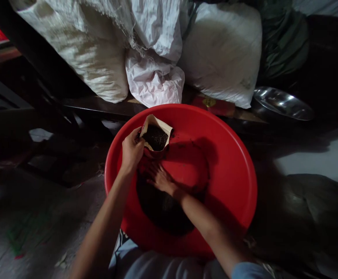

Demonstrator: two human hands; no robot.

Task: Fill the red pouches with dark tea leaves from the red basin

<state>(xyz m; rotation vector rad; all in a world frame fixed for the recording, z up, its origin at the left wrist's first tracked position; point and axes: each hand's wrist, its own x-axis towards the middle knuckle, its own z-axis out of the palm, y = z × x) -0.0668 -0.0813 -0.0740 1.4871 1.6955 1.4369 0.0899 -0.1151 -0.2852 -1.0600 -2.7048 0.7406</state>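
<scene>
My left hand [132, 149] grips the left edge of an open paper bag [165, 128], tilted so its mouth faces me. Dark, loose grains, perhaps tea leaves or soil, fill part of the bag. It is inside a big red plastic basin [229, 162], near the back left of its wall. Lower down, my right hand [160, 177] lies with fingers spread at the edge of a dark loose heap [165, 209] on the basin's floor. Its fingertips are dim against the dark material, just below the bag. Scattered dark bits stick to the red floor beyond.
Behind the basin, a white sack [223, 54], a pinkish-white sack [157, 77] and a cream sack [99, 62] rest on a dark wooden bench [99, 107]. A shiny metal bowl [283, 102] sits to the right. A grey floor [49, 236] shows at left.
</scene>
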